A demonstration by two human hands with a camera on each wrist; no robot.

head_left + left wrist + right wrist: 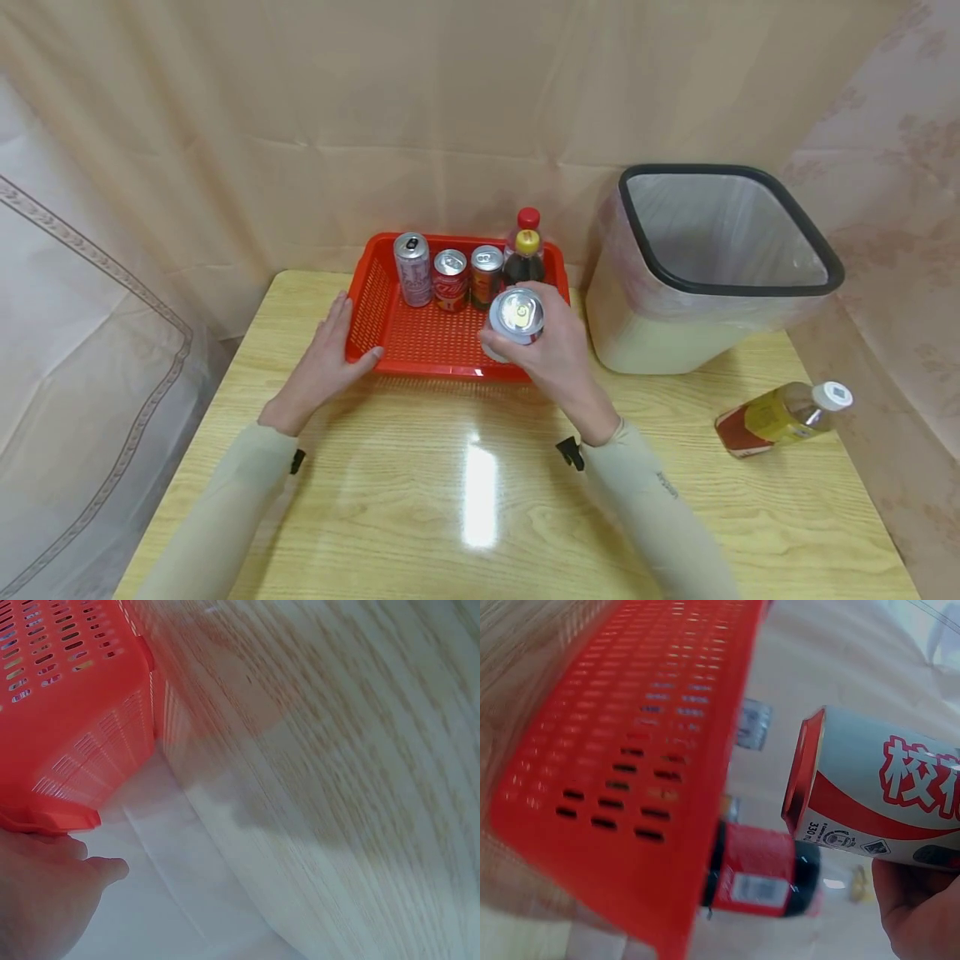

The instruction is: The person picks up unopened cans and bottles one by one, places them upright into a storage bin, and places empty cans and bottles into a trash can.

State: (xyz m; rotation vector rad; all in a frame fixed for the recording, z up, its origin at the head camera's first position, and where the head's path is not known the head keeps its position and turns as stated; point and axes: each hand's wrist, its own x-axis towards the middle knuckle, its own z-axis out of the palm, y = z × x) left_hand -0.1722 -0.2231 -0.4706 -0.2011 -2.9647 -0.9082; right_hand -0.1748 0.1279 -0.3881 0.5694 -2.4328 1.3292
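Note:
My right hand (558, 342) grips a white and red drink can (877, 791), held above the front right part of a red plastic basket (427, 369). The can's silver top (517, 312) faces up in the head view. My left hand (318, 354) rests against the basket's left side, fingers straight and thumb at the front rim. Inside the basket stand a pink can (414, 275), a red can (450, 287) and a dark can with a silver top (486, 262). At its right end are a yellow-capped dark bottle (525, 262) and a red-capped bottle (528, 218).
A bin (645, 333) with a black rim and clear liner stands right of the basket. Farther right on the wooden table (390, 500) is a white-capped bottle (780, 417) with a yellow and red label. A beige curtain (420, 108) hangs behind.

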